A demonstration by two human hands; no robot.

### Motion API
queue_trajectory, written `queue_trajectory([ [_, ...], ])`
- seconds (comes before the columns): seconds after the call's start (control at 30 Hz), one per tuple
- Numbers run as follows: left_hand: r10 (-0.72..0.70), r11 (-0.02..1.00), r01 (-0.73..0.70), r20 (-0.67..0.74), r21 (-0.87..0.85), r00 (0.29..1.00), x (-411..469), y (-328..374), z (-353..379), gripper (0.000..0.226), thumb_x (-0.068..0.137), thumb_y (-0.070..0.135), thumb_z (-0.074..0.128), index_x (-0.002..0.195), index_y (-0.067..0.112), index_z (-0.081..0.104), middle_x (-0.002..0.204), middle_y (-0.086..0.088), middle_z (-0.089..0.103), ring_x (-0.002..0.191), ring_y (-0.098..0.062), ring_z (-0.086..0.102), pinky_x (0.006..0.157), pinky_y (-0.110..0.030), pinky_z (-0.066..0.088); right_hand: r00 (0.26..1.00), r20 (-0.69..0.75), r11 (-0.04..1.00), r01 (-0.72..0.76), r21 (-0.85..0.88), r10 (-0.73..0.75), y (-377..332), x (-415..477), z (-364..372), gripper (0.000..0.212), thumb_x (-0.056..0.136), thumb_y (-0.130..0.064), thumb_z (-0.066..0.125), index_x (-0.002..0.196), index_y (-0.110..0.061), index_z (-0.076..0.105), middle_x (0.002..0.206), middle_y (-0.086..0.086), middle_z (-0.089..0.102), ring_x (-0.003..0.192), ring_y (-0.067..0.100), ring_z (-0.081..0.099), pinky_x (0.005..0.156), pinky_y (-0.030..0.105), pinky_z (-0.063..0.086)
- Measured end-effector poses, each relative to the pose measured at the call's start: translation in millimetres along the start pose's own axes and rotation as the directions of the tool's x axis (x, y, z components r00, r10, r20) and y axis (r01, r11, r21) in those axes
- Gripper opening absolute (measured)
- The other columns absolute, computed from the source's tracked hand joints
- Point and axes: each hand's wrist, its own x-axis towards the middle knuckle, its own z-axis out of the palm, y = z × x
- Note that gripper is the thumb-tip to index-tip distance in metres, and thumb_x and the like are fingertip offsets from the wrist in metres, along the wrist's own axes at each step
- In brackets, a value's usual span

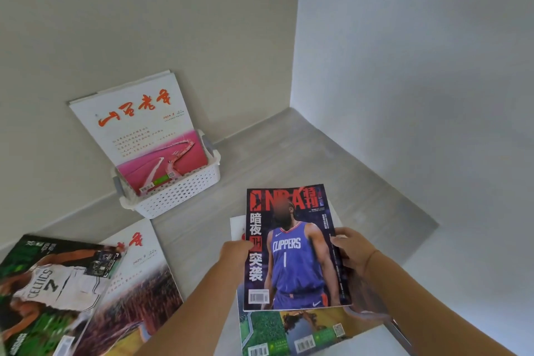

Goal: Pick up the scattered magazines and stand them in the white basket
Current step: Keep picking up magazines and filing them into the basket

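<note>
Currently left grip point(235, 251), right grip point(354, 251) pinch NBA magazine point(291, 248); long axis, title pointing away.

We look into a corner of a room where two plain walls meet. The left wall point(144, 14) has a warm grey-beige tone. The right wall point(419, 37) is whiter, with a cool bluish tint and a soft darker shade in its middle part. The vertical corner line point(296, 37) runs down to a grey wood-grain surface point(289, 153); we cannot tell if it is a floor or a tabletop. The light is soft and diffuse.
</note>
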Motion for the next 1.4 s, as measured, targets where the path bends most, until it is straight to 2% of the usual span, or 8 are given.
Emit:
queue_trajectory([
  [0.1,0.019,1.000,-0.018,0.085,-0.016,0.996,-4,-1,3,0.012,0.085,-0.003,0.056,0.074,0.002,0.058,0.067,-0.013,0.064,0.053,-0.020,0.063,0.053,-0.027,0.043,0.995,0.067,0.997,0.080,-0.013,-0.079,4,1,-1,0.022,0.089,0.001,0.047,0.102,-0.014,0.056,0.092,0.016,0.067,0.083,0.030,0.065,0.068,0.037,0.054],
  [0.43,0.247,0.968,-0.236,0.144,-0.087,0.958,-11,14,-30,0.012,0.089,0.001,0.056,0.094,0.008,0.063,0.082,-0.010,0.068,0.065,-0.019,0.066,0.061,-0.028,0.054,0.914,0.197,0.933,0.334,0.133,-0.355,-38,5,12,0.037,0.086,0.009,0.047,0.098,-0.017,0.070,0.093,0.009,0.072,0.082,0.022,0.065,0.080,0.035,0.051],
  [0.53,0.354,0.933,-0.345,0.075,-0.103,0.932,-13,34,-55,0.017,0.088,0.001,0.057,0.103,0.002,0.065,0.089,-0.013,0.069,0.077,-0.025,0.063,0.083,-0.037,0.050,0.891,0.175,0.907,0.420,0.034,-0.419,-75,6,32,0.029,0.085,0.006,0.054,0.083,-0.016,0.071,0.064,-0.008,0.067,0.058,0.009,0.055,0.055,0.017,0.045],
  [0.67,0.463,0.885,-0.464,-0.022,-0.040,0.886,-15,71,-95,0.020,0.092,0.005,0.052,0.107,0.001,0.065,0.100,-0.017,0.069,0.090,-0.029,0.065,0.093,-0.042,0.049,0.828,0.243,0.837,0.538,-0.096,-0.505,-131,12,73,0.016,0.086,0.003,0.056,0.096,-0.003,0.067,0.067,0.002,0.059,0.053,0.003,0.052,0.064,0.025,0.046],
  [0.87,0.562,0.811,-0.580,-0.172,-0.081,0.809,-21,138,-168,0.017,0.088,0.002,0.057,0.098,0.011,0.067,0.084,-0.003,0.070,0.074,-0.016,0.066,0.066,-0.024,0.053,0.696,0.292,0.711,0.699,-0.071,-0.656,-222,17,151,0.018,0.083,0.005,0.060,0.099,0.006,0.067,0.087,0.006,0.064,0.054,-0.009,0.054,0.069,0.014,0.046],
  [1.03,0.622,0.741,-0.671,-0.355,-0.020,0.697,-16,187,-214,0.018,0.080,0.002,0.067,0.096,0.009,0.072,0.090,-0.010,0.072,0.077,-0.022,0.068,0.080,-0.032,0.053,0.678,0.263,0.695,0.719,-0.037,-0.687,-278,24,208,0.012,0.082,0.000,0.062,0.093,-0.001,0.069,0.057,-0.007,0.061,0.041,-0.005,0.049,0.048,0.008,0.045],
  [1.23,0.590,0.739,-0.672,-0.518,0.038,0.619,17,207,-238,0.013,0.077,0.004,0.069,0.085,0.013,0.074,0.077,-0.007,0.070,0.061,-0.012,0.061,0.071,-0.026,0.050,0.688,0.277,0.706,0.707,-0.045,-0.671,-294,44,259,0.016,0.083,0.001,0.061,0.093,0.012,0.065,0.075,0.010,0.058,0.060,0.016,0.048,0.063,0.025,0.050],
  [1.4,0.522,0.796,-0.603,-0.559,0.049,0.644,52,190,-239,0.014,0.077,0.008,0.069,0.090,0.010,0.075,0.078,-0.007,0.071,0.061,-0.015,0.060,0.069,-0.026,0.051,0.732,0.283,0.743,0.663,-0.089,-0.620,-279,67,280,0.009,0.081,0.000,0.062,0.085,-0.002,0.070,0.076,0.011,0.063,0.067,0.019,0.053,0.073,0.034,0.053],
])
